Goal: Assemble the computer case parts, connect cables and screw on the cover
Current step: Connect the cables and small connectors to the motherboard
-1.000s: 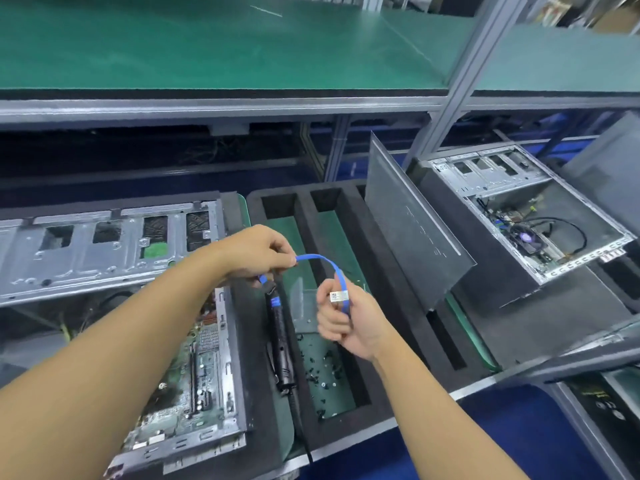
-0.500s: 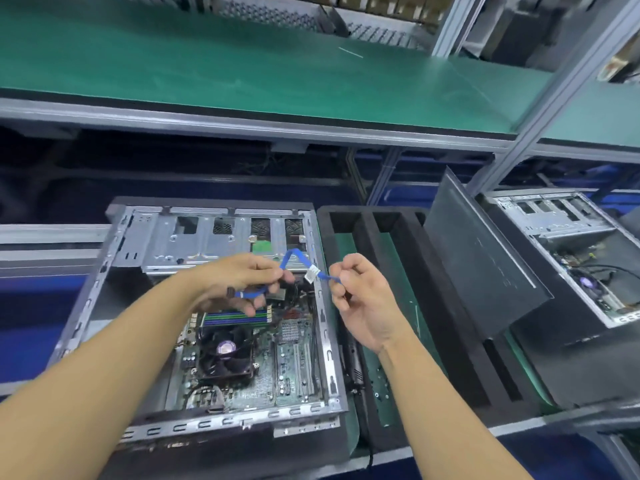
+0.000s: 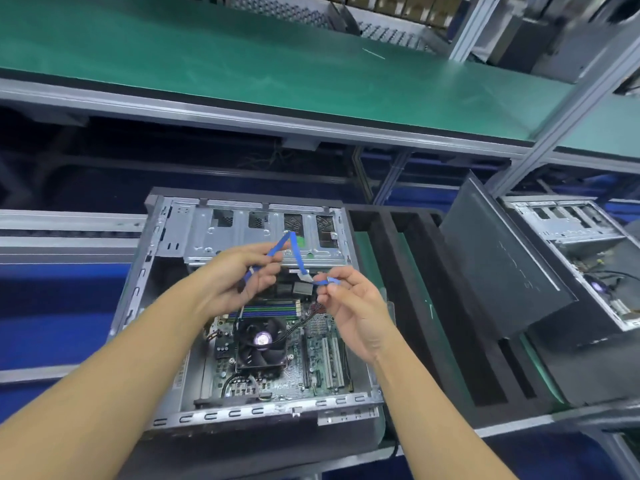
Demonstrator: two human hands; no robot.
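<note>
An open computer case (image 3: 166,237) lies flat in front of me, its motherboard and black CPU fan (image 3: 261,341) facing up. Above it I hold a flat blue cable (image 3: 297,252) that bends up into a peak. My left hand (image 3: 242,275) grips one end of the cable. My right hand (image 3: 349,299) pinches the other end, close to a small white label on the cable. Both hands hover over the upper part of the motherboard, just below the metal drive cage (image 3: 242,230).
A black foam tray (image 3: 398,271) with long slots sits right of the case. A dark side panel (image 3: 502,268) leans in it. A second open case (image 3: 581,244) stands at the far right. A green shelf (image 3: 242,57) runs overhead behind.
My view has swung left, so the open case now sits centred under my hands. Both hands carried the blue cable from over the foam tray to above the motherboard and pulled its ends apart.
</note>
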